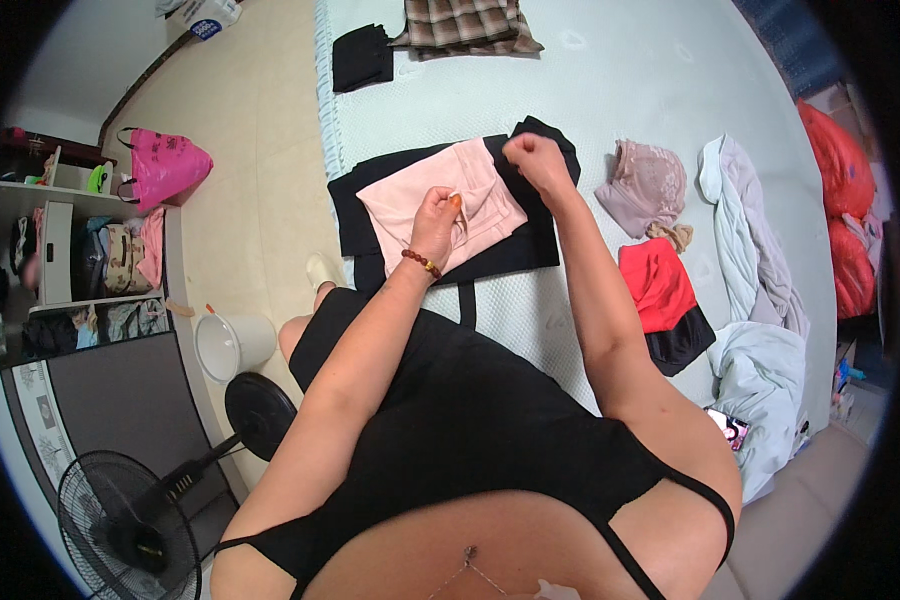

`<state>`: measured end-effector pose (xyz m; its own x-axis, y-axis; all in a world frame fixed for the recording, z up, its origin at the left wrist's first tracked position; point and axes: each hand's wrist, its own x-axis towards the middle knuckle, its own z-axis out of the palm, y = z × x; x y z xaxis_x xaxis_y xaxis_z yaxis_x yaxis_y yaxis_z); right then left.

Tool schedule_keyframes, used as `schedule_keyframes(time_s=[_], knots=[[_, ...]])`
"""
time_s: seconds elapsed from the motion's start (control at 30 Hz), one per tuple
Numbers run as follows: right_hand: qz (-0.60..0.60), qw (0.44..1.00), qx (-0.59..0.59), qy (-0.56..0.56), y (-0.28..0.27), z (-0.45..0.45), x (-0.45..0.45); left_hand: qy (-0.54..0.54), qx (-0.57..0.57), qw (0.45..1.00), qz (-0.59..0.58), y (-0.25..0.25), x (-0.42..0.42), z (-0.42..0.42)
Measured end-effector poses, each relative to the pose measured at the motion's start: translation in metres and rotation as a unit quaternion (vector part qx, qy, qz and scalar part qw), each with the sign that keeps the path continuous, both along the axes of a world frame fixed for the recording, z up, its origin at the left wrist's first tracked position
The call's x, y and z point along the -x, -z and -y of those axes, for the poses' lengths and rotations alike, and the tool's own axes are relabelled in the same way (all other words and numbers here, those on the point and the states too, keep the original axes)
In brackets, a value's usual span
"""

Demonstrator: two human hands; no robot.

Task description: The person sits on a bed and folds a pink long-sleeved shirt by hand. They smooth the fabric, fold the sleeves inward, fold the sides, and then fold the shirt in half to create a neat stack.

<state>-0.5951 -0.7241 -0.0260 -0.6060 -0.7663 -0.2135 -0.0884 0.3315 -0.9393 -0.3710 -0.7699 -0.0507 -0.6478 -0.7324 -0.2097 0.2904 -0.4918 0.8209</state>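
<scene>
A pale pink folded garment [427, 176] lies on top of a spread black garment [536, 240]. My left hand [436, 219], with a beaded bracelet at the wrist, pinches a small bit of the pink cloth between thumb and fingers. Over the upper right part of the black garment, just past the pink one's edge, is my right hand [531, 159]. Its fingers are curled in, slightly blurred, and no item shows in them. A black strap hangs from the black garment toward me.
On the bed [607, 82] lie folded black cloth [363, 58], a plaid garment [461, 26], a lace bra [649, 184], red cloth [654, 281], a pale blanket [757, 375] and a phone [729, 429]. Leftward stand a white bin [229, 349], a fan [131, 525] and a pink bag [166, 166].
</scene>
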Motion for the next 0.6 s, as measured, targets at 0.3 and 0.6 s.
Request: schedule_keyframes(time_s=[0.3,0.6], knots=[[-0.206,0.969,-0.123,-0.054,0.0,-0.076,-0.057,0.102,0.074,0.988,0.084,-0.005,-0.005,0.005],[0.011,0.998,0.06,0.001,0.02,-0.097,-0.051,0.175,0.396,0.865,0.253,-0.078,0.023,0.007]])
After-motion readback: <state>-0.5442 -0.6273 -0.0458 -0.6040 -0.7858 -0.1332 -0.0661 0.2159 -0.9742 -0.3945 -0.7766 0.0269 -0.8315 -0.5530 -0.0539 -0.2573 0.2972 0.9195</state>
